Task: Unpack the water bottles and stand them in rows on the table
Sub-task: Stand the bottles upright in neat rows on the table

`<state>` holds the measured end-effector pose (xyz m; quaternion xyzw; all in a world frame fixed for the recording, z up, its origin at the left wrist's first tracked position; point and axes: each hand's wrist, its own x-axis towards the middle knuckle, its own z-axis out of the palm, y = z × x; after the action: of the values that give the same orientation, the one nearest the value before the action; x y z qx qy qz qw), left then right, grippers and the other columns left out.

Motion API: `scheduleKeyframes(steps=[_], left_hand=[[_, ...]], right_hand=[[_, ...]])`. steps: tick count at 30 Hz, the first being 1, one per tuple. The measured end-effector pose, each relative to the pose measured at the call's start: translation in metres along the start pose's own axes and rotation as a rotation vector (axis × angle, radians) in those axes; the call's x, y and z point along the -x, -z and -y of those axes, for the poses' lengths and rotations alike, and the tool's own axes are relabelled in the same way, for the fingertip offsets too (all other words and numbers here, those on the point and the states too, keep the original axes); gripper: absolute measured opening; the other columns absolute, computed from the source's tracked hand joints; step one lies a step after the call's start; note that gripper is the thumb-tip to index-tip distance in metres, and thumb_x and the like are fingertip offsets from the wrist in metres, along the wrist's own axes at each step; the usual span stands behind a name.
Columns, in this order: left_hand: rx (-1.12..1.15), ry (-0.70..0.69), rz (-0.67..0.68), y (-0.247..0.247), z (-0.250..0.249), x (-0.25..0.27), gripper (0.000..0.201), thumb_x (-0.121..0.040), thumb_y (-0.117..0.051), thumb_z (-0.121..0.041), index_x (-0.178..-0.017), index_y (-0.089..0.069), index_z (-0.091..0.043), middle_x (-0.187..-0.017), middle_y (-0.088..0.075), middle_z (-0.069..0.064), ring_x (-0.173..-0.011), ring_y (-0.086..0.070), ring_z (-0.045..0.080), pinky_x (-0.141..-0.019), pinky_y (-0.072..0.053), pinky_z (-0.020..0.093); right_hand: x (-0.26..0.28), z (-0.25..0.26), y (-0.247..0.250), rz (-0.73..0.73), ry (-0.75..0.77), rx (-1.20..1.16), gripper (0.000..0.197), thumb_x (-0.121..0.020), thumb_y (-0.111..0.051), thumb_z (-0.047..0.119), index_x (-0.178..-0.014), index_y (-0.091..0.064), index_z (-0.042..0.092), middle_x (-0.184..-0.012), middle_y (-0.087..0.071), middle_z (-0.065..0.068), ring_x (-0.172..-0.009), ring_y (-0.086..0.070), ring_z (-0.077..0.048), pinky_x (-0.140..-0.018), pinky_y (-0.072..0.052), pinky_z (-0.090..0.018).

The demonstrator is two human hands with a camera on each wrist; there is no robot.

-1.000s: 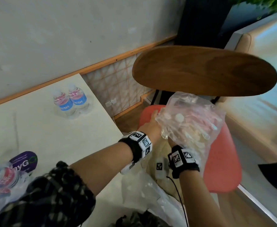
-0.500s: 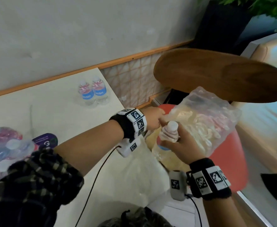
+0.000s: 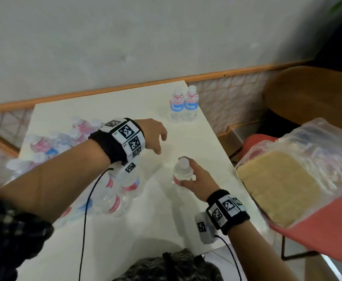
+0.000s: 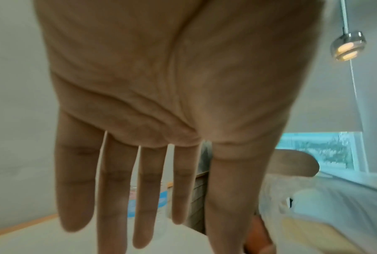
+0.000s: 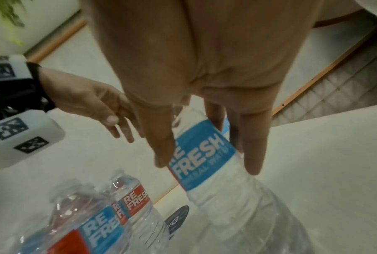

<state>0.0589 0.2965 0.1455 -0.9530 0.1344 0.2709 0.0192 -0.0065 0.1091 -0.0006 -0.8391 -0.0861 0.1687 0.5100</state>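
My right hand (image 3: 188, 177) grips a small water bottle (image 3: 181, 173) by its upper part, upright over the white table (image 3: 137, 224); in the right wrist view the thumb and fingers (image 5: 252, 151) wrap its blue-labelled body (image 5: 201, 159). My left hand (image 3: 157, 136) hovers over the table with fingers (image 4: 116, 197) straight and spread, holding nothing. Two bottles (image 3: 183, 106) stand side by side at the table's far right corner. A plastic-wrapped pack of bottles (image 3: 113, 191) lies on the table's left side under my left forearm.
A torn plastic pack on cardboard (image 3: 287, 179) sits on a red chair seat (image 3: 328, 230) right of the table. A wooden chair back (image 3: 311, 94) stands beyond it. A grey wall with an orange rail (image 3: 125, 88) borders the table's far edge.
My right hand carried the bottle from the pack on the chair over to the table. My left hand left the pack and swung over the table, fingers opened. The view turned left.
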Motion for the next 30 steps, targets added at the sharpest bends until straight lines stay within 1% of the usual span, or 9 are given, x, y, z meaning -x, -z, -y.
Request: scheduleKeyframes(steps=[5, 12, 15, 18, 20, 22, 24, 26, 30], left_hand=[[-0.129, 0.062, 0.090, -0.018, 0.037, 0.017, 0.059, -0.081, -0.070, -0.042, -0.132, -0.050, -0.021, -0.131, -0.052, -0.001, -0.117, -0.053, 0.021, -0.084, -0.042, 0.029], [-0.205, -0.018, 0.255, -0.051, 0.041, 0.020, 0.074, -0.074, -0.075, -0.045, -0.139, -0.044, -0.024, -0.139, -0.044, -0.002, -0.128, -0.045, 0.020, -0.096, -0.038, 0.028], [-0.234, -0.047, 0.241, -0.058, 0.034, 0.011, 0.059, -0.077, -0.075, -0.029, -0.131, -0.054, -0.017, -0.133, -0.052, 0.004, -0.121, -0.051, 0.023, -0.086, -0.042, 0.028], [-0.167, -0.078, 0.156, -0.058, 0.032, 0.001, 0.030, -0.078, -0.072, -0.018, -0.106, -0.069, -0.009, -0.109, -0.065, 0.009, -0.095, -0.062, 0.025, -0.071, -0.042, 0.025], [-0.131, -0.092, 0.068, -0.057, 0.029, -0.005, 0.008, -0.077, -0.068, -0.015, -0.084, -0.065, -0.013, -0.090, -0.061, 0.010, -0.076, -0.055, 0.024, -0.066, -0.040, 0.024], [-0.097, -0.092, 0.000, -0.056, 0.023, -0.013, 0.006, -0.078, -0.065, -0.013, -0.081, -0.061, -0.016, -0.085, -0.057, 0.010, -0.072, -0.051, 0.023, -0.064, -0.040, 0.024], [-0.045, -0.104, -0.043, -0.051, 0.017, -0.024, 0.015, -0.082, -0.065, -0.014, -0.094, -0.068, -0.007, -0.099, -0.064, 0.015, -0.082, -0.059, 0.026, -0.069, -0.045, 0.026], [0.025, -0.101, -0.084, -0.048, 0.012, -0.038, 0.029, -0.085, -0.064, -0.016, -0.113, -0.066, -0.009, -0.116, -0.061, 0.013, -0.102, -0.061, 0.029, -0.081, -0.048, 0.031], [0.135, -0.087, -0.189, -0.043, 0.005, -0.064, 0.035, -0.089, -0.057, -0.013, -0.124, -0.061, -0.014, -0.129, -0.055, 0.010, -0.118, -0.053, 0.028, -0.095, -0.044, 0.034]], right_hand=[[-0.011, 0.001, -0.007, -0.126, 0.008, -0.009, 0.057, -0.083, -0.069, 0.013, -0.133, -0.043, 0.022, -0.120, -0.054, 0.005, -0.109, -0.050, -0.012, -0.089, -0.039, -0.024], [-0.016, -0.001, 0.009, -0.270, -0.014, 0.009, 0.058, -0.082, -0.070, 0.011, -0.133, -0.042, 0.018, -0.114, -0.052, 0.005, -0.105, -0.050, -0.014, -0.087, -0.036, -0.022], [-0.017, -0.002, 0.016, -0.310, -0.060, 0.034, 0.061, -0.083, -0.068, 0.011, -0.136, -0.038, 0.019, -0.115, -0.051, 0.005, -0.102, -0.048, -0.013, -0.086, -0.034, -0.022], [-0.023, -0.010, 0.020, -0.345, -0.078, 0.008, 0.063, -0.082, -0.068, 0.016, -0.136, -0.037, 0.021, -0.114, -0.051, 0.005, -0.104, -0.050, -0.017, -0.088, -0.041, -0.031], [-0.027, -0.012, 0.022, -0.350, -0.086, 0.007, 0.057, -0.081, -0.067, 0.018, -0.131, -0.040, 0.021, -0.110, -0.054, 0.002, -0.099, -0.054, -0.021, -0.086, -0.045, -0.038], [-0.033, -0.012, 0.026, -0.361, -0.085, 0.036, 0.046, -0.084, -0.065, 0.013, -0.124, -0.043, 0.016, -0.103, -0.054, -0.002, -0.092, -0.054, -0.022, -0.081, -0.047, -0.039], [-0.038, -0.012, 0.031, -0.371, -0.048, 0.028, 0.042, -0.084, -0.064, 0.011, -0.121, -0.044, 0.014, -0.104, -0.056, -0.004, -0.094, -0.055, -0.021, -0.085, -0.046, -0.035], [-0.046, -0.017, 0.035, -0.386, -0.010, 0.008, 0.047, -0.084, -0.066, 0.011, -0.125, -0.043, 0.013, -0.112, -0.058, -0.006, -0.104, -0.057, -0.022, -0.094, -0.045, -0.033], [-0.060, -0.039, 0.034, -0.421, -0.090, -0.189, 0.063, -0.082, -0.069, 0.007, -0.134, -0.036, 0.021, -0.123, -0.052, 0.000, -0.109, -0.054, -0.017, -0.093, -0.044, -0.029]])
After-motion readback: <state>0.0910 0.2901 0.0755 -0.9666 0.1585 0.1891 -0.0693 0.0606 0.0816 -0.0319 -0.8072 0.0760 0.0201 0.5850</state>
